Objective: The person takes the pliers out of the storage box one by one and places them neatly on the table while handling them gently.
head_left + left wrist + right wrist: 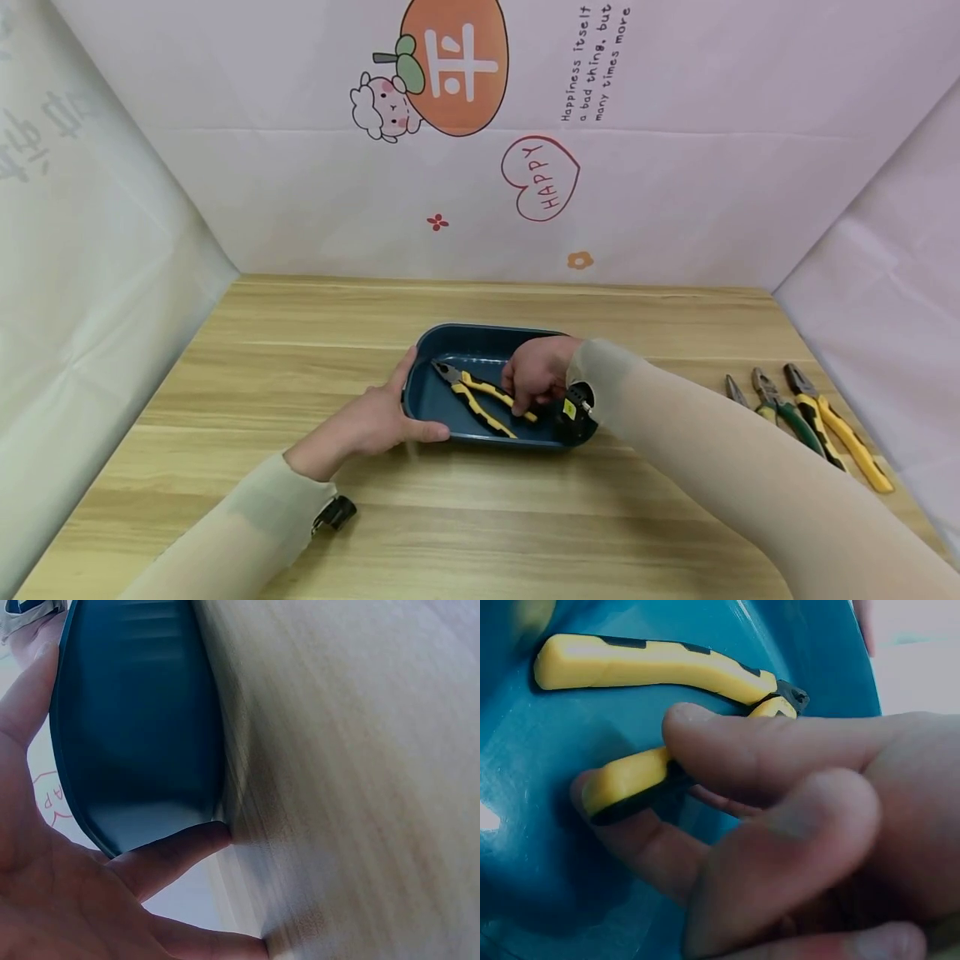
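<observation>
A dark blue rectangular tray stands on the wooden table with yellow-and-black-handled pliers inside, their grey head toward the left end. My left hand rests against the tray's left end, fingers spread and nearly straight, thumb along the near rim. In the left wrist view, fingertips reach the table beside the tray wall. My right hand reaches into the tray; it pinches one handle between thumb and finger. The other handle lies apart from it, the jaws pointing away.
On the table's right lie several more pliers: one with yellow-and-black handles, one with green handles and one with a pointed grey tip, partly hidden by my right sleeve. Printed white sheets stand behind and at both sides.
</observation>
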Demonstrator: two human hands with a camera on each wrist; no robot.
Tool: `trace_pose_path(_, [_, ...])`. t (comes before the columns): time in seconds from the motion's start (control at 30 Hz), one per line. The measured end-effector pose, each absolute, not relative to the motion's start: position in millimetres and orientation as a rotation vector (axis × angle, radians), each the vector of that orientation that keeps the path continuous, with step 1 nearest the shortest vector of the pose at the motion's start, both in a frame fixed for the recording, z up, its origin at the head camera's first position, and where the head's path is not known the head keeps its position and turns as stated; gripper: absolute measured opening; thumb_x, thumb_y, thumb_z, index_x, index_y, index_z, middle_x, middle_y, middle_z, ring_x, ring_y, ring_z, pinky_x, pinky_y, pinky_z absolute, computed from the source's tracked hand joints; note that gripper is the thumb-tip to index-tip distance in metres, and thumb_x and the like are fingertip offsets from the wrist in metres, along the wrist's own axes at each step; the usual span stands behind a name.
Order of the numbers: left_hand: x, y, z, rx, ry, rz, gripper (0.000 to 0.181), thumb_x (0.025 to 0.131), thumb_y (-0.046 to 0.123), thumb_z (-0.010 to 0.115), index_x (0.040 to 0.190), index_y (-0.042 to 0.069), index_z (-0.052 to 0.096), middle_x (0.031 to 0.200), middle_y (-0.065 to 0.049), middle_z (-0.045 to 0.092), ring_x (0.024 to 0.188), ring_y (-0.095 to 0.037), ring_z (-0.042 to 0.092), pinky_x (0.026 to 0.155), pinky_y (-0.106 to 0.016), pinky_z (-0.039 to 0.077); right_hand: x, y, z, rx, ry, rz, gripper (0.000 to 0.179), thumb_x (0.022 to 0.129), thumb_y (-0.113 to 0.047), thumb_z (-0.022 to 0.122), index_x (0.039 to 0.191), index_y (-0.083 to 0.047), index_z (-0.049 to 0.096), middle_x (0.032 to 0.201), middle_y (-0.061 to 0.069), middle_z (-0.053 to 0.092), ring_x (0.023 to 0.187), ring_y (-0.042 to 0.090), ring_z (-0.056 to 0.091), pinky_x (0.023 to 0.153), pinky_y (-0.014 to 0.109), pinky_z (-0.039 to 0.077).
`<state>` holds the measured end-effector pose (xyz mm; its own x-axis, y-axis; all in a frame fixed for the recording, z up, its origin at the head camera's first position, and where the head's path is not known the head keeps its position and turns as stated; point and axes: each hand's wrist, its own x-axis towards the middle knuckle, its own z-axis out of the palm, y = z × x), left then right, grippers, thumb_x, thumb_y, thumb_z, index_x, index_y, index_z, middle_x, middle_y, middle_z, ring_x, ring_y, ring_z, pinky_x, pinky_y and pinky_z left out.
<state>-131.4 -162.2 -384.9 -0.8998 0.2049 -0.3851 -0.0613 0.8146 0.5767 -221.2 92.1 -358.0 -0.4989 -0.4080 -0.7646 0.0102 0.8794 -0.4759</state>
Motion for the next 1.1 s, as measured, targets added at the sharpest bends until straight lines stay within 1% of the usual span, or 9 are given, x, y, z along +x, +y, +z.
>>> trace_pose_path(0.17, [-131.0, -161.9, -383.2, 0.11, 2.567, 0.826, 0.13, 0.072, 0.066, 0.079, 0.161, 0.028, -0.007, 0.138, -0.034, 0.046, 0.083, -0.024, 0.06, 0.067, -0.037, 0.047, -220.1, 94.0, -360.0, -0.317, 2.097, -0.514, 0.007, 0.092, -0.011, 0.073, 0.098, -0.01, 0.071, 0.068, 0.002, 0.052, 0.054, 0.015, 0.042, 0.048, 0.027, 0.031])
trace_pose_path(0.37, [-130.7, -160.6, -383.1, 0.109, 2.576, 0.811, 0.13, 0.071, 0.068, 0.079, 0.161, 0.028, -0.007, 0.14, -0.037, 0.043, 0.088, -0.025, 0.061, 0.069, -0.039, 0.048, -216.8, 99.7, -361.1, -0.339, 2.151, -0.502, 0.013, 0.091, -0.012, 0.074, 0.104, -0.014, 0.072, 0.074, 0.002, 0.061, 0.055, 0.014, 0.045, 0.049, 0.026, 0.033])
trace_pose_path(0.5, [-129.7, -159.8, -382.9, 0.112, 2.587, 0.794, 0.129, 0.072, 0.068, 0.078, 0.161, 0.027, -0.007, 0.14, -0.038, 0.042, 0.106, -0.036, 0.06, 0.076, -0.044, 0.049, -214.8, 106.9, -359.1, -0.337, 2.163, -0.537, 0.023, 0.09, -0.01, 0.075, 0.113, -0.013, 0.073, 0.079, 0.003, 0.067, 0.051, 0.013, 0.042, 0.048, 0.025, 0.032])
trace_pose_path(0.57, [-129.2, -159.7, -382.9, 0.117, 2.591, 0.79, 0.129, 0.072, 0.069, 0.077, 0.161, 0.027, -0.007, 0.141, -0.037, 0.043, 0.118, -0.043, 0.054, 0.082, -0.049, 0.049, -213.5, 111.2, -356.7, -0.329, 2.158, -0.565, 0.029, 0.09, -0.009, 0.075, 0.118, -0.012, 0.071, 0.08, 0.003, 0.069, 0.049, 0.013, 0.038, 0.047, 0.025, 0.031])
trace_pose_path(0.67, [-128.6, -159.7, -383.2, 0.119, 2.592, 0.786, 0.13, 0.071, 0.07, 0.076, 0.161, 0.027, -0.007, 0.142, -0.037, 0.042, 0.127, -0.049, 0.046, 0.088, -0.054, 0.047, -211.3, 118.6, -351.1, -0.316, 2.145, -0.615, 0.038, 0.09, -0.008, 0.074, 0.127, -0.01, 0.068, 0.08, 0.004, 0.071, 0.045, 0.012, 0.03, 0.046, 0.025, 0.028])
trace_pose_path(0.73, [-128.4, -159.8, -383.3, 0.115, 2.592, 0.786, 0.131, 0.07, 0.072, 0.076, 0.161, 0.028, -0.007, 0.142, -0.037, 0.042, 0.126, -0.047, 0.047, 0.088, -0.053, 0.047, -210.4, 124.3, -346.4, -0.31, 2.132, -0.652, 0.04, 0.091, -0.009, 0.073, 0.13, -0.01, 0.066, 0.08, 0.005, 0.071, 0.045, 0.012, 0.027, 0.046, 0.025, 0.026])
trace_pose_path(0.87, [-128.3, -160.5, -383.3, 0.1, 2.591, 0.791, 0.131, 0.069, 0.072, 0.077, 0.161, 0.03, -0.006, 0.143, -0.036, 0.041, 0.108, -0.035, 0.059, 0.077, -0.045, 0.05, -209.9, 139.7, -334.5, -0.313, 2.121, -0.721, 0.044, 0.092, -0.009, 0.072, 0.135, -0.007, 0.062, 0.086, 0.006, 0.074, 0.045, 0.012, 0.028, 0.046, 0.024, 0.027])
trace_pose_path(0.93, [-128.3, -160.5, -383.3, 0.099, 2.591, 0.791, 0.13, 0.07, 0.071, 0.078, 0.161, 0.03, -0.006, 0.143, -0.036, 0.042, 0.1, -0.03, 0.061, 0.073, -0.042, 0.05, -210.3, 151.5, -328.3, -0.324, 2.115, -0.755, 0.046, 0.093, -0.01, 0.071, 0.137, -0.005, 0.059, 0.09, 0.007, 0.075, 0.047, 0.012, 0.031, 0.047, 0.024, 0.028])
trace_pose_path(1.1, [-127.6, -159.7, -383.2, 0.109, 2.584, 0.801, 0.13, 0.07, 0.069, 0.078, 0.161, 0.03, -0.007, 0.139, -0.035, 0.046, 0.088, -0.025, 0.064, 0.067, -0.039, 0.049, -208.3, 194.0, -316.8, -0.324, 2.103, -0.879, 0.057, 0.092, -0.013, 0.072, 0.142, 0.002, 0.051, 0.096, 0.011, 0.073, 0.048, 0.012, 0.033, 0.047, 0.025, 0.03])
